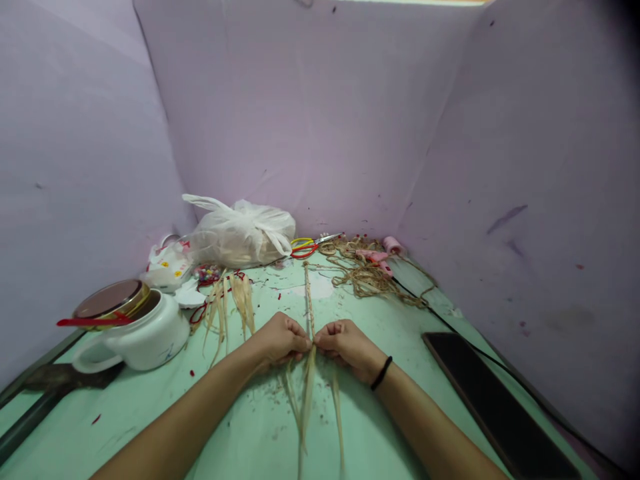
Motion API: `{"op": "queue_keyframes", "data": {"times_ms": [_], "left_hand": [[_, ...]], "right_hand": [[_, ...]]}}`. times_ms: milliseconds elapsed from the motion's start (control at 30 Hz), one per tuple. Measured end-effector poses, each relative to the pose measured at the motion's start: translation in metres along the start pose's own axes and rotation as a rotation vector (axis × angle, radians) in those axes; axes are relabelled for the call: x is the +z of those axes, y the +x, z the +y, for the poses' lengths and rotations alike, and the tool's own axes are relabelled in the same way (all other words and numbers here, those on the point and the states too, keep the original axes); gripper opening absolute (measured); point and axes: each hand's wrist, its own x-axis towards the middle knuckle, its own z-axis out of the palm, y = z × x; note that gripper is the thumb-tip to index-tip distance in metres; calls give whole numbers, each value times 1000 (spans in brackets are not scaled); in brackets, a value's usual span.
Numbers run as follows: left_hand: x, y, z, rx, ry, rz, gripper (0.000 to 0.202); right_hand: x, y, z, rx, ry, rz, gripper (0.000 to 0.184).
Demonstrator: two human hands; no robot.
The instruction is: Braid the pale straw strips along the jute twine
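Observation:
A thin braid of pale plant fibre runs from the far part of the green tabletop toward me. At its near end my left hand and my right hand meet, each with thumb and fingers pinched on the fibre. Loose fibre strands hang below the hands and lie toward the near edge. A black band circles my right wrist. The fingertips partly cover the spot where braid turns to loose strands.
Left: a white enamel mug with a lid, and bundles of fibre strips. Back: a tied plastic bag and scissors. Right: tangled twine, a pink glue gun with cord, a thread spool and a dark flat slab.

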Motion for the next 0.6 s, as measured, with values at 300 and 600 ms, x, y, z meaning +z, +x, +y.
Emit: {"op": "queue_keyframes", "data": {"times_ms": [300, 600], "left_hand": [[-67, -30, 12, -72, 262, -200, 25], [-118, -8, -8, 78, 146, 874, 13]], "right_hand": [[2, 0, 0, -2, -28, 37, 8], [3, -1, 0, -10, -51, 17, 10]]}}
